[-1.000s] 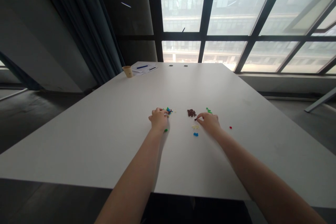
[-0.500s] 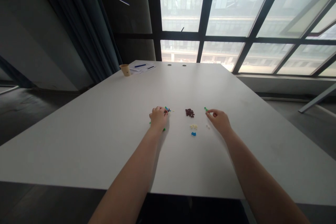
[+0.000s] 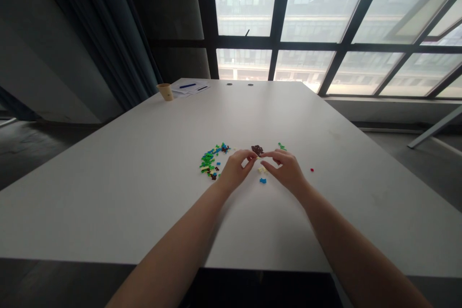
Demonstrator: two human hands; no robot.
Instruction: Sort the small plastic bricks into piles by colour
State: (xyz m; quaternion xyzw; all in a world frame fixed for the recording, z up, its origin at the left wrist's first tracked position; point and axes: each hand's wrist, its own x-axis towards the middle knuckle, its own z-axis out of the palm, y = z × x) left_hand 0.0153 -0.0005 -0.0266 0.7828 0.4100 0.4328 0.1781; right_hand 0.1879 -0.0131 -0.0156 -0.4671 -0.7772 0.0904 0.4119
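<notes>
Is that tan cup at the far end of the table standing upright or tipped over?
Upright: the tan cup stands on its base on the white table, its wide rim facing up, beside the papers.

Tiny plastic bricks lie loose on a white table: mixed green-blue-yellow heap at left, dark brown pile mid, pale yellow cluster, blue cluster below, green bunch, lone red brick right.

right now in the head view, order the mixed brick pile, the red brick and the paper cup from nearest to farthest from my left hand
1. Mixed pile of small plastic bricks, just left of the left hand.
2. Red brick, lying alone out to the right.
3. Paper cup, far back on the left.
</notes>
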